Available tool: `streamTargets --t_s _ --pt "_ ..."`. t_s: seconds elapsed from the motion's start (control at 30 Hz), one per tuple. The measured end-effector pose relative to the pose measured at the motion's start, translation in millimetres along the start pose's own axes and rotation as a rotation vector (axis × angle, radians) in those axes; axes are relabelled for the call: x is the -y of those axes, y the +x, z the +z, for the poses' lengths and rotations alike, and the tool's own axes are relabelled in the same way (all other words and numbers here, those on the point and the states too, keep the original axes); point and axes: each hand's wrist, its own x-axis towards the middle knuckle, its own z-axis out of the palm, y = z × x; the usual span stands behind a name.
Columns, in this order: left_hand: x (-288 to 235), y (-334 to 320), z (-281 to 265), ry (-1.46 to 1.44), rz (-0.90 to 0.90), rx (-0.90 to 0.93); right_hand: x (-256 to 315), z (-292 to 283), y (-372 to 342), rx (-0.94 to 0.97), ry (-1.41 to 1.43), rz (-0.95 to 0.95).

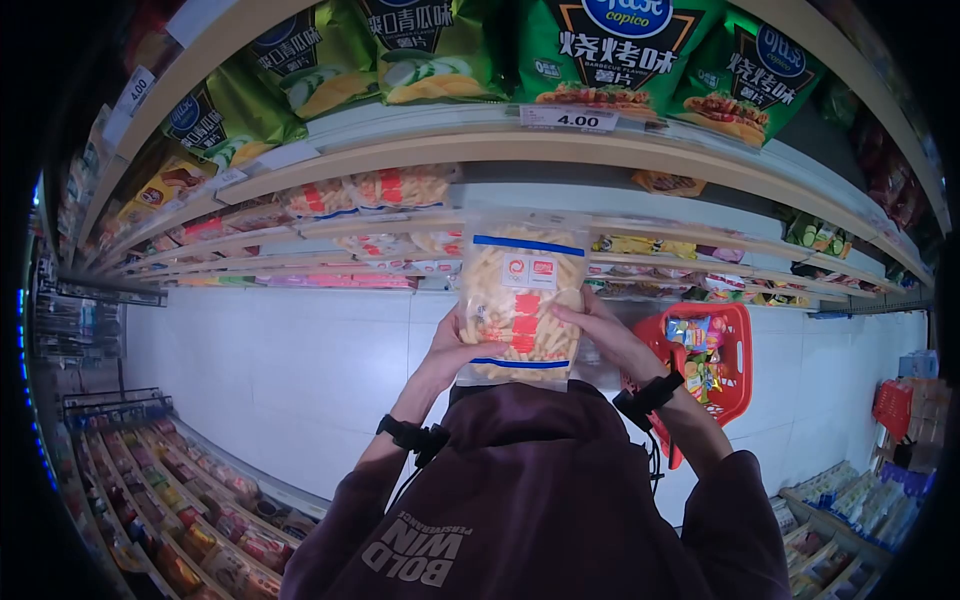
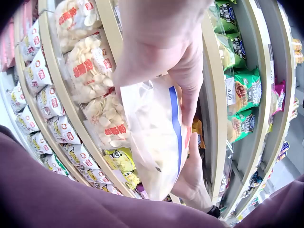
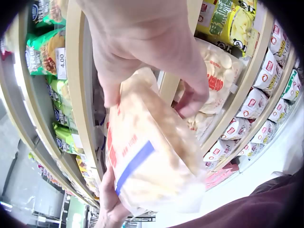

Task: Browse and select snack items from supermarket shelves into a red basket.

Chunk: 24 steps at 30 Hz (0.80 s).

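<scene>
Left hand (image 1: 450, 348), right hand (image 1: 598, 326): two-sided grip on clear, rectangular, blue-striped plastic snack bag (image 1: 520, 300); apparently inspection; next move likely needs steady hold.

Green Copico barbecue-flavor chip bags (image 1: 615, 60) stand right of lighter-green cucumber chip bags (image 1: 435, 55) on a wood-edged shelf (image 1: 500, 147) with a 4.00 price tag (image 1: 570, 119), above white floor tiles (image 1: 320, 340).

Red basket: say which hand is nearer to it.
Right: the right hand holds the snack bag on the side toward the red basket; the left hand holds the opposite side, farther off.
</scene>
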Motion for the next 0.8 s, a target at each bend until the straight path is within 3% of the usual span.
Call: streamTargets --t_s 0.1,0.2,0.3,0.43,0.57,0.7,0.73,0.8 --pt "-4 5 -5 0.041 0.072 0.035 17 2 -3 0.273 -0.256 -0.144" --pt "-17 24 -7 0.081 0.095 0.010 31 -2 12 0.107 -0.349 -0.266" --pt "-43 48 2 0.154 0.164 -0.074 70 -1 26 -0.006 -0.367 -0.272" --pt "-72 94 3 0.212 0.286 -0.096 105 2 50 -0.027 -0.257 -0.460" --pt "-100 120 4 0.190 0.451 -0.039 136 6 55 -0.149 -0.425 -0.376" --pt "-130 129 7 0.414 0.226 -0.189 141 -9 75 0.015 -0.534 -0.559" --pt "-120 145 5 0.369 0.702 -0.175 143 -10 80 -0.056 -0.652 -0.594" --pt "-125 165 -3 0.332 0.501 -0.129 155 -14 88 -0.087 -0.747 -0.484"
